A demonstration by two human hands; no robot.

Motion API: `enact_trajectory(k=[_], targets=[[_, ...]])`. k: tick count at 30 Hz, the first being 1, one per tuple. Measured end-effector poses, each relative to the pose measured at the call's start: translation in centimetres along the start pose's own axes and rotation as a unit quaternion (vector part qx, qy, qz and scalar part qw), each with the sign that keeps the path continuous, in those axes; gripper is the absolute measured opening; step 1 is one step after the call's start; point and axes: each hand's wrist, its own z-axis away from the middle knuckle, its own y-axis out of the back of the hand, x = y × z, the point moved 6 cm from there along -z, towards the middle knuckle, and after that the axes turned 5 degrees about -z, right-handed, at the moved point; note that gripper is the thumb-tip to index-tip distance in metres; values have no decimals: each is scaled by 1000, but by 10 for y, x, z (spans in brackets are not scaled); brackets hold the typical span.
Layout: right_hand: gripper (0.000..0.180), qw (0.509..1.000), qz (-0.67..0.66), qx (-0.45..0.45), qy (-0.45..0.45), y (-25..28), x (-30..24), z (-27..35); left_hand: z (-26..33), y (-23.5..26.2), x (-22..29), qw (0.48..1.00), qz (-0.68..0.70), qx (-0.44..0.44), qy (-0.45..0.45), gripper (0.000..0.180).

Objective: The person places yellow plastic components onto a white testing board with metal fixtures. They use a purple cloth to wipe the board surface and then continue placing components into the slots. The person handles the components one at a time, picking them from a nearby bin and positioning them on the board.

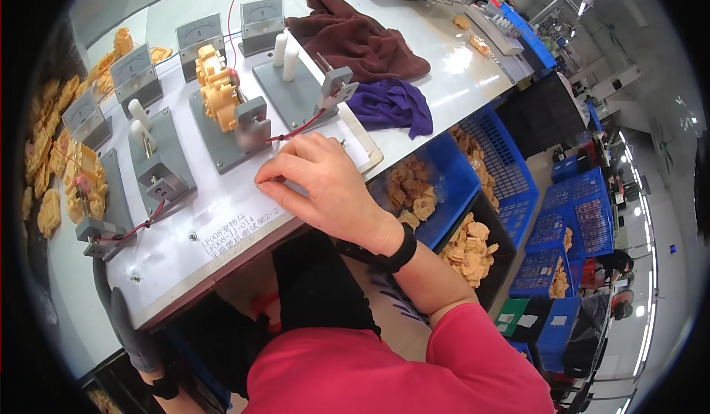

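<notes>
Bare and wearing a black wristband, my right hand rests over the white board, its thumb and index fingertips pinched together. Anything between them is too small to make out. Just beyond it is a grey test fixture with a yellow plastic housing standing in it, beside a metal clamp block and a red wire. Down at the board's left edge, my left hand wears a dark grey glove. Its fingers reach out along the edge, partly hidden.
Other fixtures with white posts and analog meters stand on the board. Yellow parts pile up at the far left. Brown and purple cloths lie behind. Blue crates with yellow pieces stand at right.
</notes>
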Motion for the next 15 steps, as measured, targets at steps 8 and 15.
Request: enact_trajectory(k=[8, 15], targets=[[7, 1000, 6, -8, 0, -1, 0, 0, 3, 2, 3, 999, -38, 30, 11, 62], [9, 1000, 13, -5, -1, -1, 1, 0, 7, 14, -9, 998, -68, 15, 11, 58]])
